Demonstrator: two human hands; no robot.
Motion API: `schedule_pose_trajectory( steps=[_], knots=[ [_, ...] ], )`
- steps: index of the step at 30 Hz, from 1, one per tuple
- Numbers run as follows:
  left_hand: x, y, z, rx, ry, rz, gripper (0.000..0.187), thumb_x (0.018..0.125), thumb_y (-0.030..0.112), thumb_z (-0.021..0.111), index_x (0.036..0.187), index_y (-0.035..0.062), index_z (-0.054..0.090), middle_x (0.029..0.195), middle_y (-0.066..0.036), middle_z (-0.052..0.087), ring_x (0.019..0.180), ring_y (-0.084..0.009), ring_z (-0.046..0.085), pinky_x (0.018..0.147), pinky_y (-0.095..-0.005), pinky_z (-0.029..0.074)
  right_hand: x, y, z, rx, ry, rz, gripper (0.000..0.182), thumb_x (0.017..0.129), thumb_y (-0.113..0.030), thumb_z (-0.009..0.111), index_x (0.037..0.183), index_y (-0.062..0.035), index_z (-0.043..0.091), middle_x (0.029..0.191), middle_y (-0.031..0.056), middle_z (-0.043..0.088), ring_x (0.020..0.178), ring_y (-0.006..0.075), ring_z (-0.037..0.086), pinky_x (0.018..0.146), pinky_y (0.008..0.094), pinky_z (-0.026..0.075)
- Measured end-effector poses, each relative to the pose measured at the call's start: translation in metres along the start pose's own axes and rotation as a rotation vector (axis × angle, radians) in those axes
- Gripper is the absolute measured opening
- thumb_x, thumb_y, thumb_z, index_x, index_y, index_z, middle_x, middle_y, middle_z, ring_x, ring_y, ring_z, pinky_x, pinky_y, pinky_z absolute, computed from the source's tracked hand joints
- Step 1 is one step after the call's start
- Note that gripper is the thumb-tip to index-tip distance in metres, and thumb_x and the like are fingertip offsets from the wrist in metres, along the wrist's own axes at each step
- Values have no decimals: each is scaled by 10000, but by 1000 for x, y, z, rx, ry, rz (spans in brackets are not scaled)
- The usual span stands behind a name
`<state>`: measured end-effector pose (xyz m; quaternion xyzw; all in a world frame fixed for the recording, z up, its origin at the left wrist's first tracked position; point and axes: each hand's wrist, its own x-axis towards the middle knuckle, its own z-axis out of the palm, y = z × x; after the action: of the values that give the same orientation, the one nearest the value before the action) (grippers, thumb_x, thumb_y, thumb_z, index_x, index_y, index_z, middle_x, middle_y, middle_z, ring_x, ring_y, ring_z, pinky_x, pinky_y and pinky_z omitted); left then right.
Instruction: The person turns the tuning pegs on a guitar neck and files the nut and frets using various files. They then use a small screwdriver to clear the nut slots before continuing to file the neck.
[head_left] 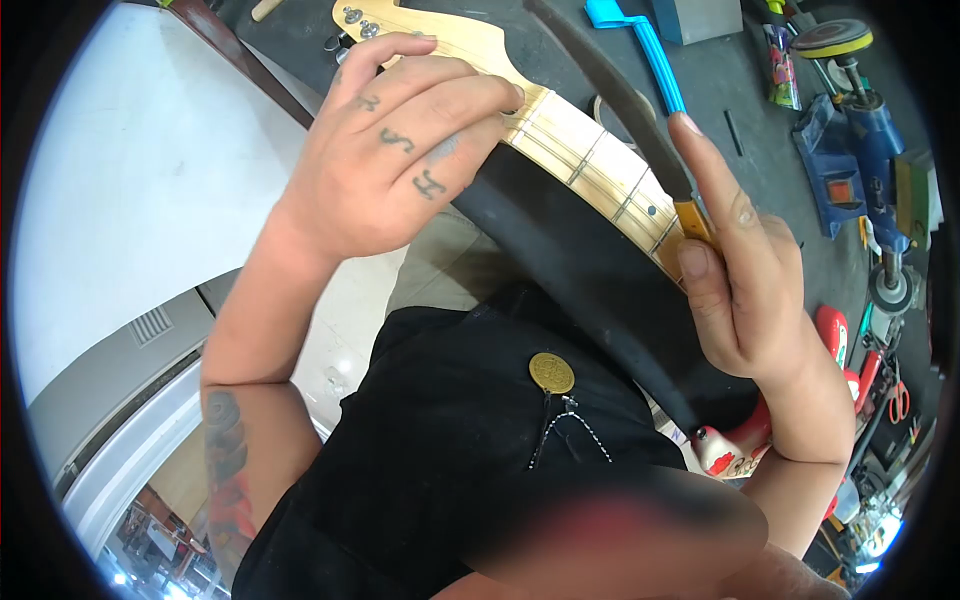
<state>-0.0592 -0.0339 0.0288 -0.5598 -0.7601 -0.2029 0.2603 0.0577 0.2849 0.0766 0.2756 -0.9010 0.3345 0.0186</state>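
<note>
The left hand (400,150) is curling over the pale maple guitar neck (590,165) near the headstock (430,30), its fingers wrapping the edge of the fretboard just below the tuning pegs at about 11 o'clock in the view. The neck is running diagonally from there toward 4 o'clock, where the red and white guitar body (745,445) is showing behind the forearm. The right hand (740,290) is pinching a slim tool with an amber handle (693,220) between thumb and curled fingers, with the index finger pointing straight up; the tool's dark shaft is lying along the neck, touching the fretboard near the hand. A black strap (570,280) is crossing under the neck toward the person's black shirt, where a round brass badge (552,373) is hanging. On the dark table (740,90) at 1 to 3 o'clock, a blue tool (650,50), a blue vise (850,170) and red-handled cutters (897,400) are lying well apart from the hands.
</note>
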Motion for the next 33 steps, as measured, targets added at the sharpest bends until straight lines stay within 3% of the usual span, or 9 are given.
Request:
schedule_pose_trajectory(
  steps=[4,7,10,13,19,23,28,31,33],
  knots=[
    [8,-6,-8,-16,-92,144,339,760,-30,792,1094,-11,734,1240,-143,774,1094,-335,744,1094,-575,565,0,7,-1,8,35,-77,610,1077,-51,556,1648,133,453,1614,328,598,786,327,754,785,418,588],
    [14,-10,-6,-62,-155,158,370,736,-59,781,1095,-31,696,1238,-158,726,1095,-342,725,1093,-594,580,-1,4,-3,-61,80,-47,590,1111,-82,531,1662,112,453,1489,273,703,761,231,716,793,368,575],
    [10,-18,9,-111,-132,159,417,692,-123,776,1082,-55,645,1248,-195,633,1089,-369,699,1080,-604,597,-1,-4,-1,99,57,217,593,1129,-105,524,1681,93,438,1241,193,774,726,147,645,782,296,535],
    [2,-17,17,-153,-104,140,454,658,-189,768,1063,-63,605,1251,-217,532,1074,-393,677,1053,-593,614,1,1,8,138,136,141,591,1140,-101,527,1693,82,426,953,94,707,692,105,574,732,260,484],
    [4,-16,15,-115,-120,122,471,664,-222,765,1062,-55,576,1215,-199,445,1069,-395,656,981,-540,624,1,1,14,103,123,116,593,1140,-52,514,1719,28,410,921,98,703,698,133,603,709,295,503],
    [1,-15,17,-122,-127,85,457,694,-208,797,1068,-50,585,1227,-200,461,1081,-382,656,964,-526,622,1,-1,16,65,67,132,607,1118,-37,538,1714,-6,424,986,164,745,719,235,696,714,334,541],
    [6,-11,1,-158,-188,-34,369,772,-142,857,1064,-21,666,1208,-171,536,1076,-346,677,1016,-531,623,2,2,16,52,57,109,619,1095,-22,556,1703,-11,438,990,198,744,740,306,743,716,354,557],
    [-1,-6,2,-214,-140,-96,328,804,-108,874,1079,-3,730,1167,-152,601,1070,-337,704,1075,-539,613,1,1,16,5,100,91,567,1089,-26,581,1650,6,503,962,204,738,723,317,734,703,358,549],
    [-5,0,9,-239,-68,-121,320,809,-100,876,1088,4,758,1142,-145,633,1072,-341,720,1106,-543,604,-2,1,11,8,57,87,427,1065,-22,636,1489,28,621,982,221,733,721,341,725,695,380,546]
  ],
)
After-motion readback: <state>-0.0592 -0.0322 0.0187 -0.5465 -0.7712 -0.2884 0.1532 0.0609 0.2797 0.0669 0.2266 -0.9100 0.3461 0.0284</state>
